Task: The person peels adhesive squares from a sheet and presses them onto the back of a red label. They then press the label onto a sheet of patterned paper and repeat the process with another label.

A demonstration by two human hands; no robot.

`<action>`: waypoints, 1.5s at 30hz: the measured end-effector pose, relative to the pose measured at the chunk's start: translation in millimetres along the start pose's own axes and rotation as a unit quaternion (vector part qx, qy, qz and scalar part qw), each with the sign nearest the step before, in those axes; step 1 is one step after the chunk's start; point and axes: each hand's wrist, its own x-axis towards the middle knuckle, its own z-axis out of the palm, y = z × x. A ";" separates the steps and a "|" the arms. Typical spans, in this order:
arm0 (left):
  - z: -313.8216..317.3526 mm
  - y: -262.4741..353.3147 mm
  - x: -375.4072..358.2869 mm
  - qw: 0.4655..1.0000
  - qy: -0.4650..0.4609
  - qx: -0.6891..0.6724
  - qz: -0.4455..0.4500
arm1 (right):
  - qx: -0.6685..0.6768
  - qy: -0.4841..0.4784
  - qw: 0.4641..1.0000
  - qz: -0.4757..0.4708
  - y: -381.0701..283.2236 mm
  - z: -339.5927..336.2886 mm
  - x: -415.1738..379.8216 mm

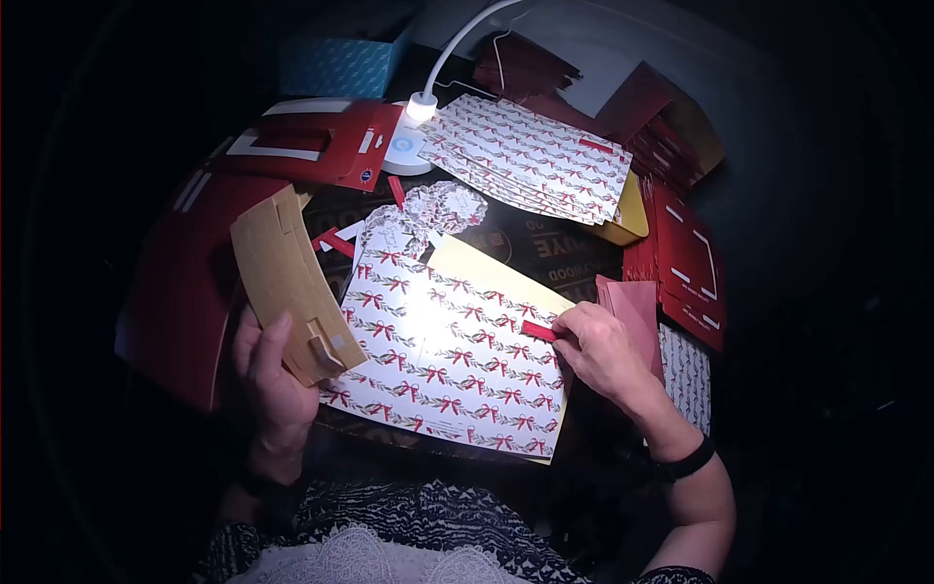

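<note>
My left hand (268,375) grips the lower left edge of a folded brown cardboard piece (287,268), which has a small raised flap near its bottom end. The cardboard tilts over the left side of a white sheet (457,360) printed with garlands and red bows. My right hand (601,348) is closed in a pinch at the right end of a small red tag (538,331), which lies against the sheet near its upper right corner. A pale yellow sheet (482,261) shows from under the printed one. Several round printed cut-outs (443,207) lie just behind it.
A lit white lamp (421,109) stands at the back. Behind right lies a stack of garland-printed sheets (530,161) on something yellow. Red card folders (686,258) are piled at right, more red card (321,146) at left. A blue box (341,66) stands far left.
</note>
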 end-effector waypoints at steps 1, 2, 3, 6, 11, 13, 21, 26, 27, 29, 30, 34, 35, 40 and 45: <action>-0.1 0.3 0.0 1.000 -0.002 0.000 -0.002 | 0.000 0.002 1.000 -0.001 -0.2 0.3 0.2; -0.3 0.6 0.2 1.000 -0.003 0.000 -0.004 | -0.001 0.004 1.000 -0.002 -0.2 0.8 0.6; 1.3 0.5 2.0 1.000 -0.005 -0.001 -0.001 | -0.002 0.007 1.000 -0.002 0.8 0.2 1.7; 2.4 0.9 1.7 1.000 -0.007 0.004 -0.002 | -0.003 0.015 1.000 -0.004 1.1 1.3 0.7; 4.4 1.5 0.3 1.000 -0.004 -0.002 -0.001 | -0.017 0.020 1.000 -0.015 -0.2 2.0 0.2; -0.9 -0.7 1.6 1.000 -0.011 0.003 -0.007 | -0.019 0.019 1.000 -0.015 -0.2 2.0 0.3; 3.8 0.4 1.2 1.000 -0.004 -0.003 0.007 | -0.025 0.006 1.000 -0.007 -2.8 -0.6 1.6; 3.3 0.8 1.1 1.000 -0.009 -0.004 0.005 | -0.032 0.004 0.999 -0.013 -4.1 -1.0 1.6; 3.4 1.2 0.9 1.000 -0.009 -0.004 0.005 | -0.033 0.004 0.999 -0.013 -4.3 -1.3 1.4; 3.6 2.1 0.5 1.000 -0.015 -0.001 0.001 | -0.030 0.005 0.999 -0.017 -4.6 -1.6 0.9; 2.8 1.7 0.6 1.000 -0.015 -0.001 0.001 | -0.030 0.005 0.999 -0.017 -4.8 -1.7 0.8; 2.5 1.3 1.1 1.000 -0.014 0.006 0.001 | -0.031 0.004 0.999 -0.018 -5.1 -2.1 0.6; 3.4 1.6 1.1 1.000 -0.010 0.005 0.001 | -0.030 0.002 0.999 -0.016 -5.2 -2.4 0.6; 2.5 0.0 1.4 1.000 -0.009 -0.005 0.006 | -0.030 0.000 0.999 -0.014 -4.5 -2.1 -0.7; 1.8 0.2 1.2 1.000 -0.012 -0.008 0.005 | -0.027 0.005 0.999 -0.017 -5.4 -1.8 -2.4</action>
